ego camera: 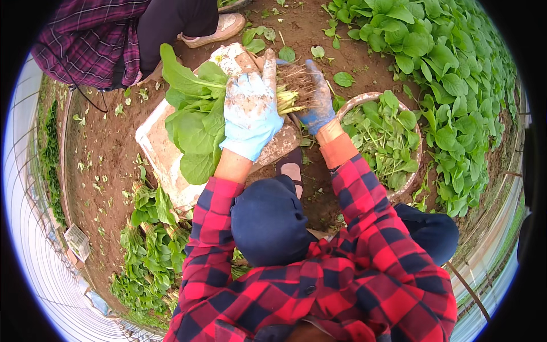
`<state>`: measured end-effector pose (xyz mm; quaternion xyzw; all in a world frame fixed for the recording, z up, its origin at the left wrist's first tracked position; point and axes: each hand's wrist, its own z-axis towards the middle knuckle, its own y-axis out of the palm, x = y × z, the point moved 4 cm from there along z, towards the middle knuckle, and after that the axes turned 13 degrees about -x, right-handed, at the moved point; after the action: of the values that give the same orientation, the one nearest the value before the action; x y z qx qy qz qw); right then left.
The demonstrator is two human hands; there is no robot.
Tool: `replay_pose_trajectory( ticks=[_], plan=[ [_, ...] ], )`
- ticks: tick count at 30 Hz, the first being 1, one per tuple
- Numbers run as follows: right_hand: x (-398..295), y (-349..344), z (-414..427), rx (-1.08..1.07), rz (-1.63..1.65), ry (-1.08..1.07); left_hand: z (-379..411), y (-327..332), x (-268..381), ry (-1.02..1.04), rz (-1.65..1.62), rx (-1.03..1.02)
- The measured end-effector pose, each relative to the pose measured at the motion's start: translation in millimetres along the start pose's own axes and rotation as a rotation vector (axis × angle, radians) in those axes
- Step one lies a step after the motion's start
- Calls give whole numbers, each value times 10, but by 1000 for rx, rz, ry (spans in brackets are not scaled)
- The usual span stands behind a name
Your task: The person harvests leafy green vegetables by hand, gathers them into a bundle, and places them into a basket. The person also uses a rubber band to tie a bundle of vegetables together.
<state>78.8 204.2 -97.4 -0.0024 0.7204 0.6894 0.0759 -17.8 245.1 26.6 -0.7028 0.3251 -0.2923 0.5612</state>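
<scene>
My left hand point(252, 104), in a muddy light blue glove, is wrapped around a bunch of leafy greens point(194, 122). The broad leaves hang out to the left, and pale stems point(287, 100) with brown roots point(297, 81) stick out to the right. At that root end is my right hand point(317, 100) in a darker blue glove, cupped around the roots with some fingers hidden behind them. Below the bunch lies a dirt-smeared white board or crate point(160, 147), partly covered by leaves and hand; its exact kind is unclear.
A round tub point(412, 179) of loose leaves stands by my right forearm. Tied bunches of greens point(149, 243) lie on the soil at left. Growing greens point(453, 72) fill the upper right. Another person's shoe point(224, 30) and plaid sleeve point(92, 38) are at upper left.
</scene>
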Motion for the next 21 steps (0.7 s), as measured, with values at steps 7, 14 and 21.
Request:
replay_pose_trajectory(
  ticks=[7,14,21],
  plan=[
    [-117,270,4,69,-1615,-505,135,347,-38,-12,96,-7],
    [-49,150,95,97,-1603,-567,135,441,-98,10,92,67],
    [-52,-81,188,243,-1553,-331,178,267,-63,-17,60,-81]
  ],
)
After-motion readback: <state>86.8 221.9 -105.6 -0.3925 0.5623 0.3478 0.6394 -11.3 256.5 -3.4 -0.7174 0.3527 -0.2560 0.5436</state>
